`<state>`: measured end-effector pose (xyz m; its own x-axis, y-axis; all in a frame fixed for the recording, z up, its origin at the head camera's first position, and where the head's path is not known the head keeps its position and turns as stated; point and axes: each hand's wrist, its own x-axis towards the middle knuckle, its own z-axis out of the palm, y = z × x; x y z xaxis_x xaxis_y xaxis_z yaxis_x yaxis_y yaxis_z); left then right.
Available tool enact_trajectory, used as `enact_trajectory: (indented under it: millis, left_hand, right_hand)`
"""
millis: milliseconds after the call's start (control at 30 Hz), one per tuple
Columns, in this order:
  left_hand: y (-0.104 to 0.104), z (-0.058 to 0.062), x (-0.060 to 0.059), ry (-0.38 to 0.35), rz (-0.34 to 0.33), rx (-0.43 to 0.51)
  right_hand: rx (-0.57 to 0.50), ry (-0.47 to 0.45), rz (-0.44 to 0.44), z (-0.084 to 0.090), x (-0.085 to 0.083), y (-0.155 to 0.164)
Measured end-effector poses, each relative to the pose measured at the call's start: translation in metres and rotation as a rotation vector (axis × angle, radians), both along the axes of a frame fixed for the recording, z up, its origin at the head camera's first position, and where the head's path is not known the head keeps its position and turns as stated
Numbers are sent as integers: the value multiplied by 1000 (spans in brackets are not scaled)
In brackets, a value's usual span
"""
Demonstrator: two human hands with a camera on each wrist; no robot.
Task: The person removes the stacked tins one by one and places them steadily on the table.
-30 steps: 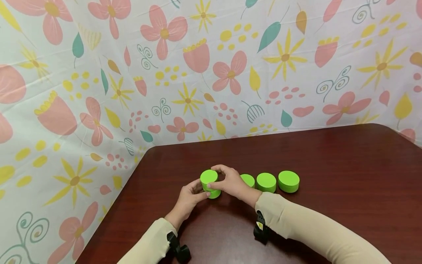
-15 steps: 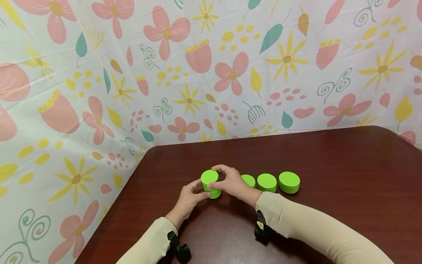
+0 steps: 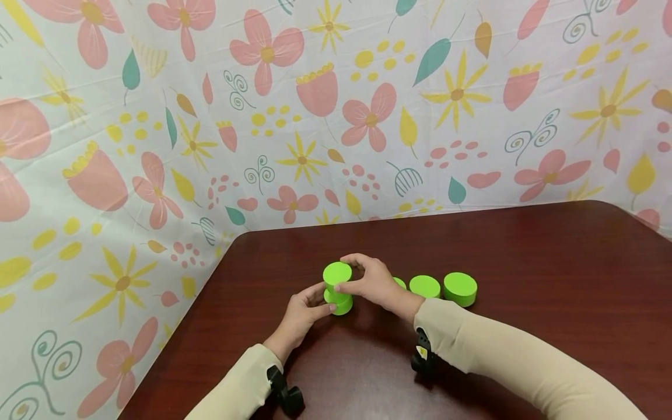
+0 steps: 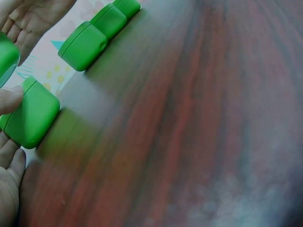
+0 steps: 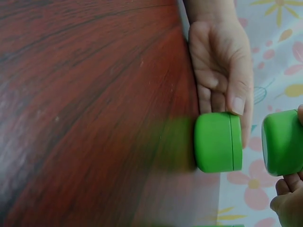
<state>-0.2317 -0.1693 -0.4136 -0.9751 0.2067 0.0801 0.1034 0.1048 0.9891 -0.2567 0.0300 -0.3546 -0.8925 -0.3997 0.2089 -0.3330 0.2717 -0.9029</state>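
On the dark wooden table (image 3: 525,262) stands a lower green disc (image 3: 342,303), also seen as the lower green disc (image 5: 218,142) and the lower green disc (image 4: 31,118). My left hand (image 3: 304,308) pinches it between thumb and fingers. My right hand (image 3: 374,283) grips an upper green disc (image 3: 337,273) and holds it just above the lower one, with a small gap showing beside the upper green disc (image 5: 283,142). Three more green discs lie in a row to the right: one (image 3: 401,282) half hidden behind my right hand, a middle one (image 3: 424,286) and an outer one (image 3: 459,289).
A flowered cloth (image 3: 315,116) hangs as a wall behind and to the left of the table. The table's rounded corner (image 3: 236,239) lies just left of my hands. Bare tabletop stretches to the right and towards me.
My right hand has raised the upper green disc a little off the lower one. The left hand stays on the lower disc; the row of discs has not moved.
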Motion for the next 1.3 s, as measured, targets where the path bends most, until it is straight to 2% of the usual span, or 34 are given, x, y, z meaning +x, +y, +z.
enact_trajectory:
  millis: [233,633,833,1300]
  left_hand:
    - [1,1,1,-5,5,-10]
    - [-2,-1,-2,16,9,-24]
    - [-2,-1,-1,-8,17,-20]
    - [-1,-1,-2,2,11,-13]
  right_hand:
    - [35,-34,-22,4,1,14]
    - [53,-33,-87,5,-4,47]
    - [65,-47,-108,3,-4,64]
    - [103,-22,-192,4,-3,100]
